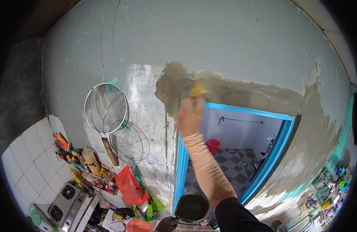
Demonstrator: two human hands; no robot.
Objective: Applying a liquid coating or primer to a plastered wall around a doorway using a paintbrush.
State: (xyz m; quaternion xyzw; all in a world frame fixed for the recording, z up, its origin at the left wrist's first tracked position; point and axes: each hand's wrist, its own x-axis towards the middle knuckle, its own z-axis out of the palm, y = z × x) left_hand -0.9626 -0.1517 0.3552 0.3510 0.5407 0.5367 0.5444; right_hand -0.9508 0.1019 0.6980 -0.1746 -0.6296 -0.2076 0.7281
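- Fingers (194, 102) of the right hand (189, 119) are closed around a yellowish tool (198, 89), gripping it pretty snugly as far as the motion blur lets me tell. It could be a brush or a scraper, too smeared to say.
- That tool is up against or right in front of the wall (232, 42), just above the top left corner of the blue door frame (248, 111). Can't tell if it's actually touching.
- Around it there's a darker brownish-grey patch (171, 87), running along the frame's top edge.
- Left hand (167, 225) is way down low, fingers wrapped around the handle of a dark pan (193, 208). Pan sits in view near the lower left end of the frame; can't make out what's in it.
- Left of the doorway, a round strainer (106, 108) hangs on the wall, partly overlapping a wire skimmer (129, 144). Below those: a red plastic bag (131, 186) and a bright green one.
- Further left, a two-burner stove (66, 205) sits on a tiled surface (84, 216).
- Through the doorway, a red bucket (213, 145) stands on the patterned floor (234, 166).
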